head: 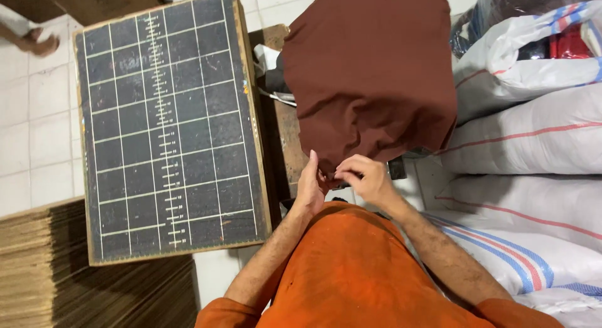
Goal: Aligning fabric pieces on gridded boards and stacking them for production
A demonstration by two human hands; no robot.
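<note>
white tiled floor (37,127) around a low work spot, with both hands gathering the near edge of a brown cloth.

left hand (310,190) and right hand (367,177) meet at the lower hem of the large reddish-brown piece of soft matte fabric (373,71), which hangs up and away from the person in loose folds; the fingers of both hands are pinched together on that edge, just beside each other. by the look of it the step in hand is finding and squaring up a corner, and the next move would call for an even grip along the hem. to the left lies a dark rectangular board ruled with pale grid lines and a wooden rim (169,127), hard and flat. stacked brown cardboard sheets (44,265) sit at lower left, bulging white woven sacks with red and blue stripes (527,146) on the right.
</note>
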